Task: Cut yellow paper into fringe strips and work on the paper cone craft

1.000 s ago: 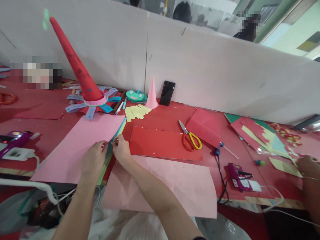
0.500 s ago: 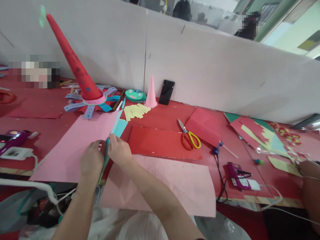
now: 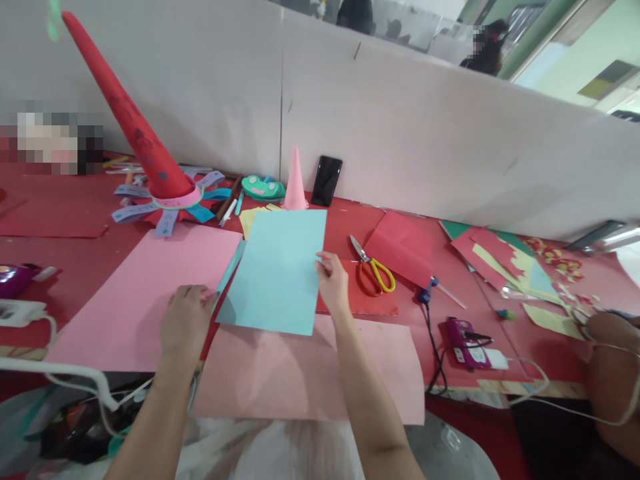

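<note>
The blue sheet was between the hands: the right hand pinched its right edge; the left hand, grip unclear, touched the pink sheet.

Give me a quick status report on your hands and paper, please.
Right hand holding blue paper by right edge. Left hand at edge of leftmost pink paper. Scissors right of blue paper, not touching.

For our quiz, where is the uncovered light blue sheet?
In the head view, the light blue sheet is just left of centre and of the scissors, held at its right edge by the right hand.
</note>
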`<state>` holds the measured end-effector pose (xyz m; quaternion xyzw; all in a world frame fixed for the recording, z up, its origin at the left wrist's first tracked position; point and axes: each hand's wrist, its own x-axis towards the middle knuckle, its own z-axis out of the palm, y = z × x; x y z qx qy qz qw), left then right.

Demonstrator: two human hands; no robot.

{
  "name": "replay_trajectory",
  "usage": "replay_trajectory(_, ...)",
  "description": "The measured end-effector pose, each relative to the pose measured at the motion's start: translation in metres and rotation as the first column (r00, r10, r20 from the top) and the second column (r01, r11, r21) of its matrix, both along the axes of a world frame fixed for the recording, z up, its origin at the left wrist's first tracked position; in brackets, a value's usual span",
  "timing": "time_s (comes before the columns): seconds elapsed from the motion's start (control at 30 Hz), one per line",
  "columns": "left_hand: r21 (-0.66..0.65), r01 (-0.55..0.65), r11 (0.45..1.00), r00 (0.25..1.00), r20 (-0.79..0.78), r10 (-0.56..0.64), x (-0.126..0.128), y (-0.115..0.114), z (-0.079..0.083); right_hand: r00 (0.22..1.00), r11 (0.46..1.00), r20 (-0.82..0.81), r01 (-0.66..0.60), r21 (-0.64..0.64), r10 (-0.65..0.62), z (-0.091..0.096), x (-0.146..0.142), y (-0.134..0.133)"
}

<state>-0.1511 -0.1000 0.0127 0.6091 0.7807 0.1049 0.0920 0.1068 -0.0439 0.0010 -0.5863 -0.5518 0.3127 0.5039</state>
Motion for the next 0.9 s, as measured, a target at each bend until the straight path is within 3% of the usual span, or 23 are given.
replay_trajectory(0.1, 0.011, 0.001, 1.000, 0.990, -0.143, 0.000, 0.006, 0.003, -0.008, 0.998, 0.998, -0.020, 0.057, 0.035, -0.056, -0.012, 0.038, 0.012)
replay_trajectory(0.23, 0.034, 0.028, 0.999, 0.985, -0.173, -0.022, 0.013, 0.005, -0.011, 1.000, 0.997, -0.017, 0.020, 0.079, -0.019, -0.019, 0.072, 0.030)
replay_trajectory(0.37, 0.083, -0.054, 0.995, 0.988, -0.142, 0.066, 0.018, 0.007, -0.005, 0.998, 0.998, -0.047, -0.029, 0.060, 0.032, -0.031, 0.085, 0.039)
replay_trajectory(0.47, 0.235, -0.058, 0.970, 0.995, -0.069, 0.076, 0.031, 0.018, 0.007, 0.993, 0.998, -0.101, -0.051, 0.027, 0.054, -0.042, 0.082, 0.039)
replay_trajectory(0.57, 0.483, -0.022, 0.875, 0.996, 0.082, -0.020, 0.056, 0.045, 0.021, 0.991, 0.996, -0.102, -0.083, 0.021, 0.085, -0.049, 0.078, 0.038)
replay_trajectory(0.67, 0.633, 0.045, 0.773, 0.948, 0.218, -0.234, 0.085, 0.083, 0.024, 0.990, 0.995, -0.104, -0.098, 0.014, 0.099, -0.052, 0.076, 0.039)
replay_trajectory(0.8, 0.615, 0.183, 0.767, 0.882, 0.241, -0.404, 0.117, 0.124, 0.004, 0.997, 0.999, -0.060, -0.051, 0.001, 0.051, -0.053, 0.077, 0.042)
replay_trajectory(0.9, 0.516, 0.374, 0.770, 0.844, 0.154, -0.513, 0.128, 0.132, -0.019, 1.000, 0.998, 0.028, -0.003, -0.057, 0.005, -0.052, 0.079, 0.040)
